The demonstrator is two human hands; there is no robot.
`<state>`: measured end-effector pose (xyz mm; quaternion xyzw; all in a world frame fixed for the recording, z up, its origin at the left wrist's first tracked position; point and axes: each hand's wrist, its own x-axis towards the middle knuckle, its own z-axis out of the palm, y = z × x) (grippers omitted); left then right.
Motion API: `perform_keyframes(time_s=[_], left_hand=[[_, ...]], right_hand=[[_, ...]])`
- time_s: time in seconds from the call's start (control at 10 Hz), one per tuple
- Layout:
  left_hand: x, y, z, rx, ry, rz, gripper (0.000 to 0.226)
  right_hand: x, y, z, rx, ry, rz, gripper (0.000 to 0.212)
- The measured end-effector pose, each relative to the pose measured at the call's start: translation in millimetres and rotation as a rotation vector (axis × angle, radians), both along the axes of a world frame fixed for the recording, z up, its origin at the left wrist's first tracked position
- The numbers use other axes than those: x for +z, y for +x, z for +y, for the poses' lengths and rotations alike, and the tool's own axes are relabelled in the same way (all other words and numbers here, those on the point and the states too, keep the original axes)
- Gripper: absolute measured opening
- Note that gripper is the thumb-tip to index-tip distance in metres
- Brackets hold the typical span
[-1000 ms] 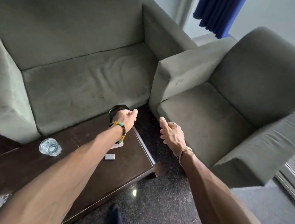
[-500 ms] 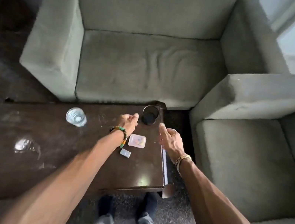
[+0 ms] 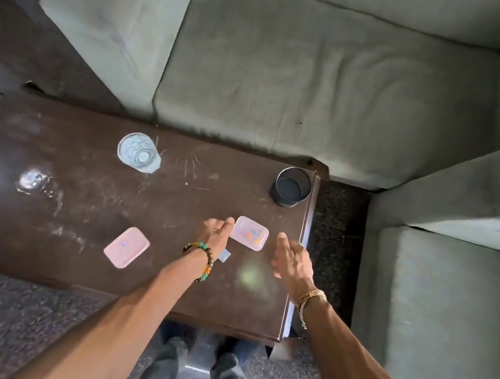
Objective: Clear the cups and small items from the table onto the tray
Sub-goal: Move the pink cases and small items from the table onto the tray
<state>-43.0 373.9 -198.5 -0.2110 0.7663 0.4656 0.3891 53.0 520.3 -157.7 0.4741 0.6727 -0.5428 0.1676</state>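
Grey sofa (image 3: 296, 64) cushions back a scuffed dark desk (image 3: 100, 207). Behind the left wrist, a small pale item (image 3: 225, 255) is half hidden. A clear glass (image 3: 139, 152) and a black cup (image 3: 292, 187) stand well apart near the far edge, and a pink lid (image 3: 126, 247) lies nearer. The left hand (image 3: 216, 231) and right hand (image 3: 291, 259), both released, flank a pink box (image 3: 249, 233) whose coloured contents are blurred.

The dark table (image 3: 76, 193) carries a glass (image 3: 138, 152), black cup (image 3: 291, 191), pink box (image 3: 249, 233) and pink lid (image 3: 126, 247).
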Motion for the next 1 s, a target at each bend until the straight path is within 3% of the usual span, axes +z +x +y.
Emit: perform_keyframes(time_s=[0.1,0.2,0.3,0.4,0.6,0.8,0.9,1.0], left_hand=[[-21,-5,4,-0.009,-0.023,0.031,0.033],[-38,-11,8,-0.028,-0.043,0.074,0.024],[-48,-16,12,-0.042,-0.039,0.073,0.025],[-58,-20,15,-0.125,-0.056,0.058,0.042],[-73,-21,17,-0.231,-0.076,0.037,0.05],[-52,-24,11,-0.146,-0.058,0.006,0.048],[-19,-34,3,-0.124,-0.077,0.043,0.047],[22,-44,-1,0.024,-0.01,0.025,0.048]], right_hand=[[-28,-4,5,-0.054,-0.104,0.003,0.023],[-50,-10,3,-0.045,-0.095,-0.014,0.024],[-69,-23,-1,-0.094,-0.099,-0.031,0.042],[-78,-32,-10,-0.116,-0.126,-0.051,0.045],[-91,-39,-21,-0.264,-0.106,-0.042,0.023],[-77,-44,-27,-0.343,-0.166,-0.047,0.023],[-45,-49,-32,-0.23,-0.154,0.006,0.038],[-5,-62,-42,-0.209,-0.144,0.073,0.032]])
